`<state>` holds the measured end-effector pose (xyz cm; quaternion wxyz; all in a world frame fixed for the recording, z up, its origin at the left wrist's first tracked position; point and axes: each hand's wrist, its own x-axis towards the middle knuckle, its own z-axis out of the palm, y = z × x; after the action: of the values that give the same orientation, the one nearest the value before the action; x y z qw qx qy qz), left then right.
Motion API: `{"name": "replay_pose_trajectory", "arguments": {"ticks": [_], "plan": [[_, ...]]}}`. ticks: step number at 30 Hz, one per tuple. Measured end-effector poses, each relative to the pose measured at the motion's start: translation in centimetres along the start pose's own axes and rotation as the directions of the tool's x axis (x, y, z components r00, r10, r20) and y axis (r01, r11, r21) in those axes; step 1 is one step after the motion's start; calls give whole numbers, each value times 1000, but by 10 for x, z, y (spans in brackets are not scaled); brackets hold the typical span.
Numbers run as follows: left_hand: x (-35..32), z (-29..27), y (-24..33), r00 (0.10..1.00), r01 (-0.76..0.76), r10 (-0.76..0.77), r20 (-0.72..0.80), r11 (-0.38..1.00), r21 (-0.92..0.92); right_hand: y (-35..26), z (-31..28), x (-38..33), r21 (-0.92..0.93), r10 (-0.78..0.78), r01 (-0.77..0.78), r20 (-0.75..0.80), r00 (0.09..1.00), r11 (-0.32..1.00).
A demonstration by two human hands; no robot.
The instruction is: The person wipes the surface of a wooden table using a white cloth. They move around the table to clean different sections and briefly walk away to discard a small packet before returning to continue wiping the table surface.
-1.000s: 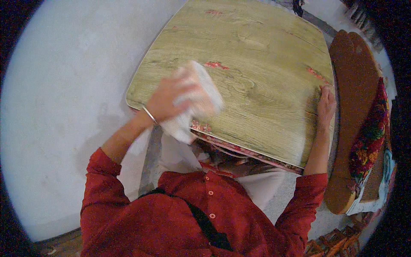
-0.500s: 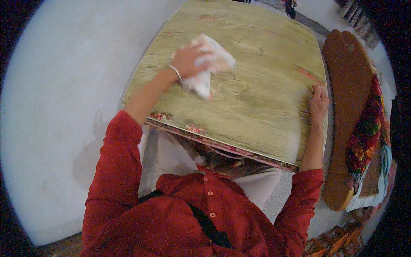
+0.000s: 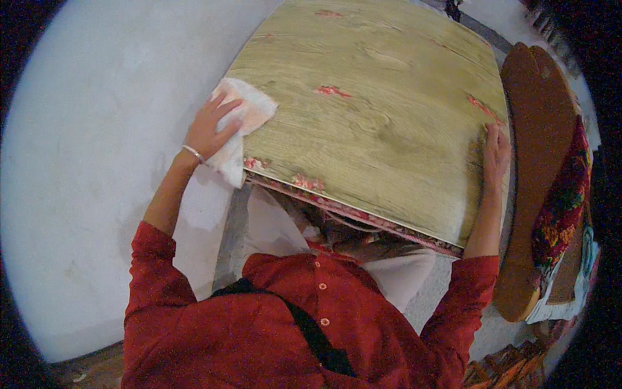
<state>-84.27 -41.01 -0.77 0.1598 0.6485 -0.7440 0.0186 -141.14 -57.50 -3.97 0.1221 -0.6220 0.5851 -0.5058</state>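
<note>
A white cloth with pale orange patches (image 3: 249, 107) lies over the left edge of a low table (image 3: 389, 175), one corner hanging past the edge. My left hand (image 3: 214, 126), a bracelet on its wrist, presses on the cloth with the fingers somewhat spread. The tabletop has a greenish-yellow wood-grain look with small red flower prints. At the table's right edge, my right hand (image 3: 497, 154) rests with its fingers curled in against the top; the fingertips are partly hidden.
Pale wall (image 3: 110, 149) borders the table on the left. To the right stands a brown wooden piece of furniture (image 3: 534, 142) with a colourful patterned fabric (image 3: 564, 201) draped on it. My legs are folded under the table's near edge.
My left hand has swept the cloth from the upper middle of the tabletop left and toward me, onto the left edge. My right hand stays at the right edge. The view has shifted slightly.
</note>
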Motion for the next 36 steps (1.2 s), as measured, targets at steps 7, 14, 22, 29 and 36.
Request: {"name": "replay_pose_trajectory", "arguments": {"ticks": [7,14,22,29,36], "plan": [[47,38,172,874,-474,485,30,865,-164,11,-2,4,-40,-17,17,0,1000,999],[22,53,235,781,-548,619,75,739,-392,7,-5,-1,-57,-53,52,-29,998,997],[-6,-2,25,996,-77,80,50,995,-61,14,-2,3,-104,7,0,60,998,995],[134,61,-7,997,51,-45,-64,995,87,27,-1,11,-248,-10,3,-26,1000,969],[104,75,185,827,-556,560,51,828,-72,18,-11,7,-225,117,-102,55,992,969]]}}
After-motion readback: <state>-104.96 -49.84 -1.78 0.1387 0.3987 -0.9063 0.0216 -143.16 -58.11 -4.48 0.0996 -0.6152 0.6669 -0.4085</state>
